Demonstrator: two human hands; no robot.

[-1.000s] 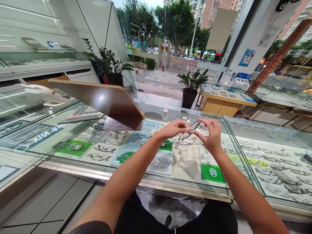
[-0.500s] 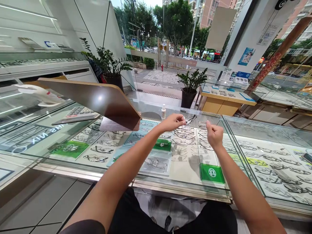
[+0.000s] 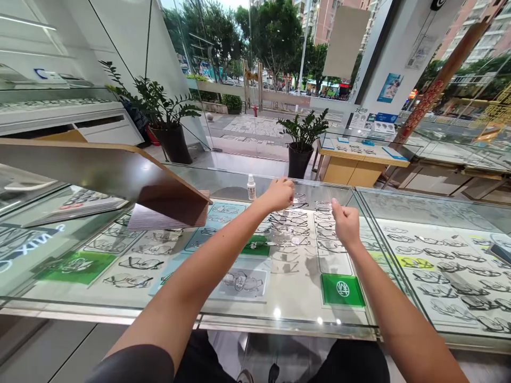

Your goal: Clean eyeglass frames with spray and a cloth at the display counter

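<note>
My left hand (image 3: 280,194) is above the far part of the glass-topped display case, fingers curled and knuckles up. Dark-framed eyeglasses (image 3: 300,202) show just beside its fingertips; whether the fingers touch them, I cannot tell. My right hand (image 3: 346,223) is closed, thumb side up, a little nearer and to the right, over another row of eyeglasses (image 3: 328,236). Anything inside either fist is hidden. Several pairs of eyeglasses (image 3: 288,229) lie in rows under the glass between and below the hands.
A small white bottle (image 3: 251,187) stands on the glass left of my left hand. Further left, a brown tilted panel (image 3: 120,167) on a ridged base rises above the case. Green logo cards (image 3: 343,290) lie under the glass. Potted plants (image 3: 301,141) stand beyond the counter.
The view has shifted, moving the counter items leftward. My left hand has turned knuckles up, and the dark eyeglasses that stuck out past its fingers now appear lower. My right hand stays closed.
</note>
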